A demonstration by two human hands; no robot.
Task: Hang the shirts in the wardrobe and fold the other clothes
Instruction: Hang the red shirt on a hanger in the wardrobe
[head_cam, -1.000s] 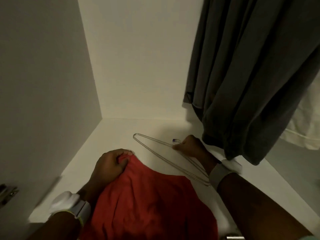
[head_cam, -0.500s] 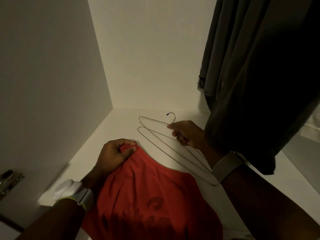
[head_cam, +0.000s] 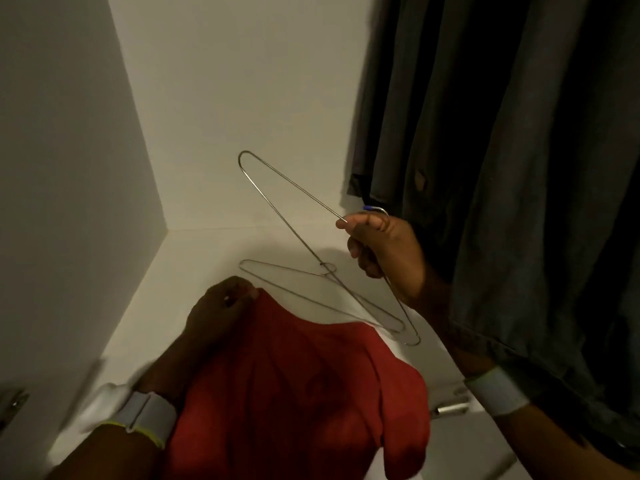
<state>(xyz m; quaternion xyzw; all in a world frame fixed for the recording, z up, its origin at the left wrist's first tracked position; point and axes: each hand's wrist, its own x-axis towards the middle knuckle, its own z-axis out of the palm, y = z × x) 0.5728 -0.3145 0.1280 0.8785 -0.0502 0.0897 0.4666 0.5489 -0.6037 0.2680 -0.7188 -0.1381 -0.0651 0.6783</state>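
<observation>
A red shirt (head_cam: pixel 298 389) lies on the white wardrobe shelf (head_cam: pixel 194 258) in front of me. My left hand (head_cam: pixel 221 306) grips its top edge at the far end. My right hand (head_cam: pixel 384 251) holds a thin metal wire hanger (head_cam: pixel 277 209) near its blue-tipped hook, lifted and tilted above the shelf. A second wire hanger (head_cam: pixel 311 292) lies flat on the shelf just beyond the shirt, under the lifted one.
Dark grey garments (head_cam: pixel 485 150) hang on the right and brush my right forearm. White wardrobe walls (head_cam: pixel 69 168) close in on the left and at the back. A metal hinge (head_cam: pixel 14 403) shows at the lower left edge.
My right hand has raised one hanger off the shelf and tilted it up, leaving the other lying there. My left hand kept its hold on the red shirt.
</observation>
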